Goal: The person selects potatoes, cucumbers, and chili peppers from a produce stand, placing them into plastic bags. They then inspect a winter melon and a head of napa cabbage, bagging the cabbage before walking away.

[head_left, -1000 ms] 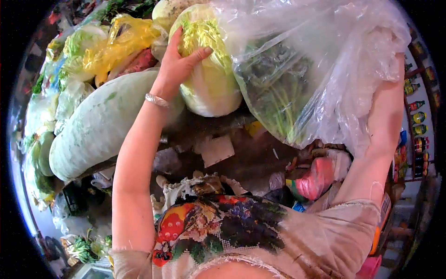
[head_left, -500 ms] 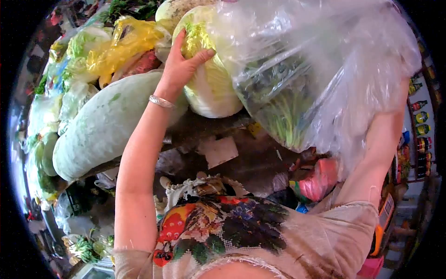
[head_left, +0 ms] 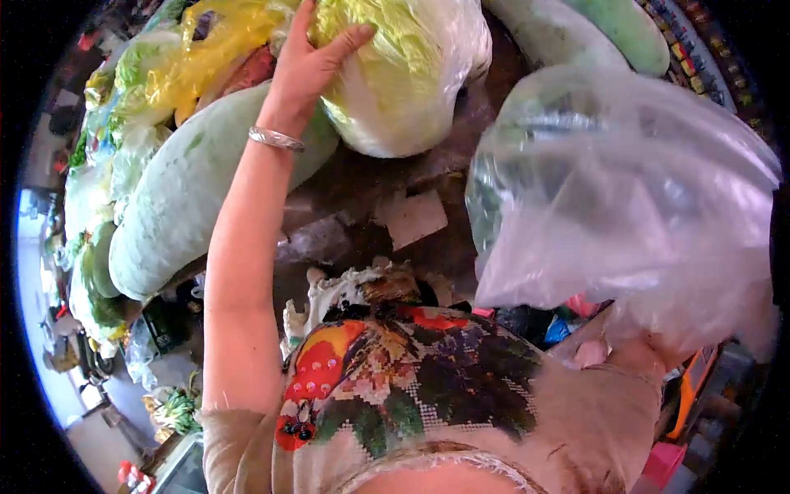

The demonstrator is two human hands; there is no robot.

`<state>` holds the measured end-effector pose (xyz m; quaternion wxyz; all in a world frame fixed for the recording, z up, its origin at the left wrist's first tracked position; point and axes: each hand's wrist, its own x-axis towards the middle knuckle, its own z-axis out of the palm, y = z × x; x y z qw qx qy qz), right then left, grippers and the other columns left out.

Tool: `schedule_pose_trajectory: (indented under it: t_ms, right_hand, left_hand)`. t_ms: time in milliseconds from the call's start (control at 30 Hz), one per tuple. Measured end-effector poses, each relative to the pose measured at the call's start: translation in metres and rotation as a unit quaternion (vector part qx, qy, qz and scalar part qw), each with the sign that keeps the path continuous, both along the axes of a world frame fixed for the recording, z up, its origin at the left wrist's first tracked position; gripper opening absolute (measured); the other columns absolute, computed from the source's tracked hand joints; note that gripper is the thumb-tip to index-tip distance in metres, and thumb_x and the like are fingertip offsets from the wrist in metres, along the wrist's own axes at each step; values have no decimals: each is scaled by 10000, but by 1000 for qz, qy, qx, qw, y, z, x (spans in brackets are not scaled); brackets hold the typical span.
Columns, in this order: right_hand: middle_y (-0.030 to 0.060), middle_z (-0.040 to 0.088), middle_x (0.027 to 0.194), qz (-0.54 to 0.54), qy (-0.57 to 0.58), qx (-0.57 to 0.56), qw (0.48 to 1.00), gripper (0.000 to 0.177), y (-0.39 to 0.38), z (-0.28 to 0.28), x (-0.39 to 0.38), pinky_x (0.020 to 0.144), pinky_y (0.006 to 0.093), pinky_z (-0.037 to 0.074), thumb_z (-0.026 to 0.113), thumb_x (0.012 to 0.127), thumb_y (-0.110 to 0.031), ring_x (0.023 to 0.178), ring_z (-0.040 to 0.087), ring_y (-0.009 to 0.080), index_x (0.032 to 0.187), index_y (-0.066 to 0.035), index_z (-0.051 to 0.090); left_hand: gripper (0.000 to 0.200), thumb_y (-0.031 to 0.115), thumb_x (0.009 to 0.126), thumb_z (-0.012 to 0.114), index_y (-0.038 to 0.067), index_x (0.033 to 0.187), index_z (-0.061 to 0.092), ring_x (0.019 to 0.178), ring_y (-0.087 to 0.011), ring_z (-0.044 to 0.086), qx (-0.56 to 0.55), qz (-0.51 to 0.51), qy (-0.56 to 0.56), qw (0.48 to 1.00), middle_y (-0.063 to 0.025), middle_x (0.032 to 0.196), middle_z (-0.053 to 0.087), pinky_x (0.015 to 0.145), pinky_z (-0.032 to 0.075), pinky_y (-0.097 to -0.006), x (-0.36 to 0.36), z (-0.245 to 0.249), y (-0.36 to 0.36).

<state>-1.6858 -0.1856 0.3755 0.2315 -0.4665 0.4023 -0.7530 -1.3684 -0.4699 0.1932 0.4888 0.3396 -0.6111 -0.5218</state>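
My left hand [head_left: 311, 72], with a silver bangle at its wrist, grips the left side of a napa cabbage [head_left: 399, 90], thumb spread across the pale yellow leaves. Clear film covers the cabbage's right side. A big clear plastic bag [head_left: 625, 198] billows on the right, with a greenish tint showing at its left side. My right forearm [head_left: 646, 358] is bent back near my body and runs up into the bag's gathered end. The bag's cloudy folds hide my right hand and its fingers.
A long pale green winter melon [head_left: 193, 189] lies left of my left arm, with a yellow plastic bag [head_left: 210, 49] and wrapped greens behind it. More melons [head_left: 568, 37] lie at the back right. A piece of cardboard [head_left: 415, 218] is below the cabbage.
The clear bag has swung away from the cabbage, rightward and toward me, as my right arm drew back. Leafy greens that showed through it are now mostly obscured. My left hand stays on the cabbage.
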Motion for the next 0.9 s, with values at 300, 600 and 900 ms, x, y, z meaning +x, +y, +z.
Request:
schedule_pose_trajectory:
  t_ms: [300,600,900]
  right_hand:
    - [70,628,958,67,-80,223,969,254,66,-103,-17,772,323,495,619,878,-285,840,589,178,988,-55,615]
    - [-16,586,736,34,92,535,839,105,19,-288,-16,590,228,399,611,875,-133,663,508,70,863,-33,639]
    - [188,670,809,-84,386,474,787,166,-10,-390,-33,632,398,493,641,855,-143,733,641,382,951,-8,633]
  left_hand:
    - [887,135,873,732,40,1534,148,1127,-209,562,70,-16,49,996,-133,1353,514,904,504,-324,-6,17,16]
    - [847,109,898,697,37,1534,142,1084,-204,585,70,-25,110,991,-133,1316,539,863,524,-325,-14,25,32]
    - [797,117,894,704,30,1517,215,1123,-203,564,24,-23,70,997,-128,1324,535,915,501,-315,-6,4,6]
